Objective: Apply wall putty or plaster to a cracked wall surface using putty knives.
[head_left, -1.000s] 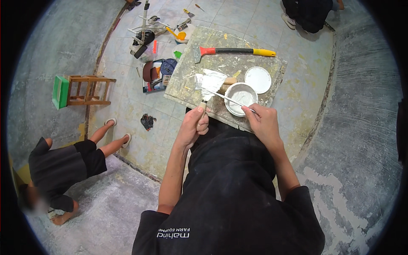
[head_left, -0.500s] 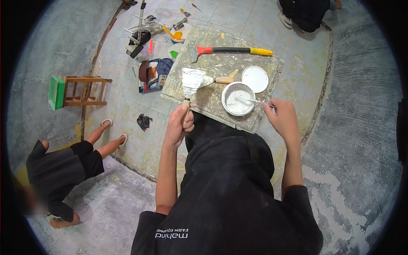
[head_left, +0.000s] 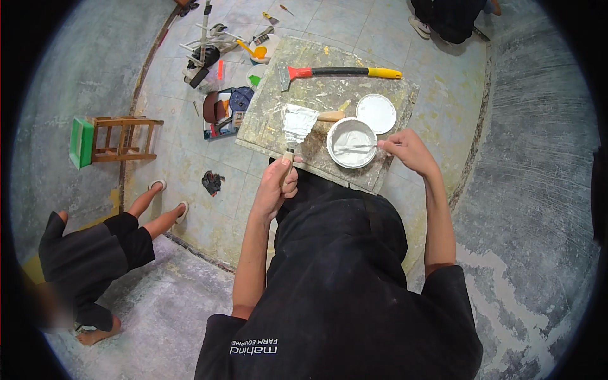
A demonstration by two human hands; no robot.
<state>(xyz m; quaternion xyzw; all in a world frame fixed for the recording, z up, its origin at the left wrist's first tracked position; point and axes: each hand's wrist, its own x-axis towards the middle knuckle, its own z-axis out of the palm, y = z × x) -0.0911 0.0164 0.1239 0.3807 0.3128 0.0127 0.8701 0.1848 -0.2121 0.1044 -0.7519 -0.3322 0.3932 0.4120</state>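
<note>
My left hand (head_left: 277, 185) is closed round the wooden handle of a putty knife (head_left: 299, 122), whose wide blade is thickly coated with white paste. A round white tub (head_left: 352, 159) of white paste (head_left: 351, 138) stands on the worn board. My right hand (head_left: 411, 151) pinches a thin silvery tool (head_left: 364, 149) that reaches over the rim into the tub; its kind is unclear. A second wooden-handled tool (head_left: 330, 116) lies behind the putty knife, its blade mostly covered. Beside the tub rests a white lid (head_left: 376, 114).
A long-handled scraper (head_left: 342, 73) lies across the far part of the board (head_left: 269, 130). To the left are a tool tray (head_left: 218, 114), an orange scoop (head_left: 259, 52), a black crumpled thing (head_left: 213, 183) and a wooden stool (head_left: 126, 138). One person (head_left: 95, 253) is at left, another (head_left: 443, 19) far right.
My left hand has carried the coated putty knife to the right, nearer the tub. My right hand has moved up and left, and the thin tool lies flatter across the tub.
</note>
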